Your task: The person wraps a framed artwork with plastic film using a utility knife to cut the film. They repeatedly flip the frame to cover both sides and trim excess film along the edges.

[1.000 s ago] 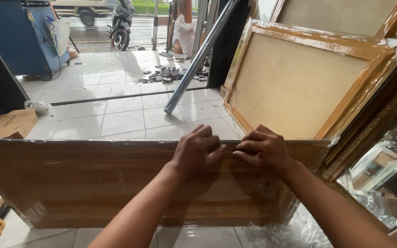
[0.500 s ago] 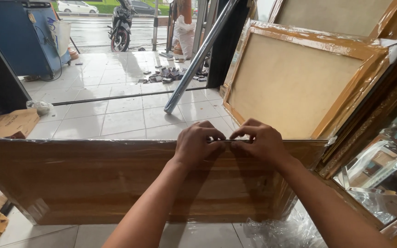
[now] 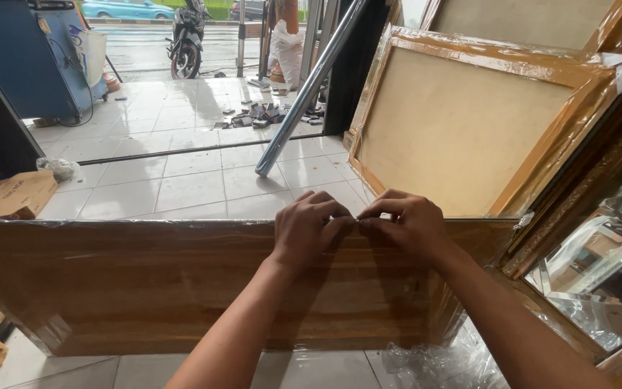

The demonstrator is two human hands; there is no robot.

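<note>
Hands (image 3: 358,230) pinch wrapped wooden panel (image 3: 145,288) above tiled floor (image 3: 181,180).

A brown cardboard box (image 3: 10,196) lies on the tiled floor at the left edge of the frame, flat and rectangular, with dark print on its side. Across the lower middle stands a long wooden panel (image 3: 145,288) wrapped in clear plastic film. At the upper right leans a wrapped frame (image 3: 462,126), beige-backed, its border bound in glossy brown tape. A white sack (image 3: 286,54) stands at the top centre. No screens show.
</note>
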